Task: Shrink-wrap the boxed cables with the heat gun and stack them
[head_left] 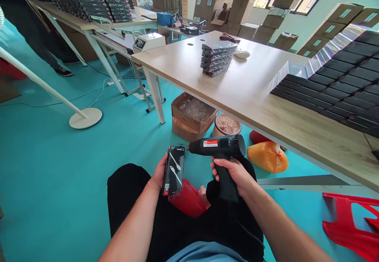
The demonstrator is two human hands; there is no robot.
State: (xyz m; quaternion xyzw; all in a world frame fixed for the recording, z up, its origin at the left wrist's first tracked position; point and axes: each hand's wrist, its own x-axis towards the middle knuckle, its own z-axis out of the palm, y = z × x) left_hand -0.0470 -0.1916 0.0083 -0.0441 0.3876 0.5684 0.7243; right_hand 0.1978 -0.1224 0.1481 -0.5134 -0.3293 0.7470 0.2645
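My left hand (160, 172) is closed around the left edge of a thin black box (174, 170) with a picture of white cables on its front. The box is held upright above my lap. In my right hand (231, 172) is the handle of a black heat gun (222, 146), its fingers wrapped round it. The gun's nozzle points left at the upper right edge of the box, very close to it. On the table (251, 84) stands a small stack of film-wrapped black boxes (217, 58).
Many black boxes (340, 80) are piled at the table's right. Beneath the table are an open carton (192, 122), a woven basket (227, 124) and an orange bag (268, 156). A red stool (340, 222) stands lower right, a white stand base (85, 118) left. A person's legs (38, 29) show upper left.
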